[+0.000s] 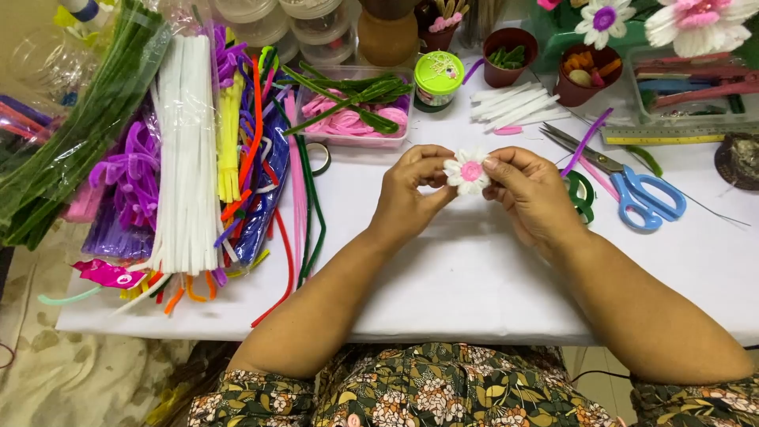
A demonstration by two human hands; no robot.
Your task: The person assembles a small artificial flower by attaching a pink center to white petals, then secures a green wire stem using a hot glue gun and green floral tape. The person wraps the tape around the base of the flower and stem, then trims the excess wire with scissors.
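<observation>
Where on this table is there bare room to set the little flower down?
The widest bare stretch of the white table lies under the left hand and right hand holding the flower, toward the near edge. A smaller patch lies below the blue scissors. The pipe cleaner bundles and back-row pots crowd the rest.

Bare forearms, short sleeves and lap in dark green, floral-patterned fabric with yellow and white blossoms.
</observation>
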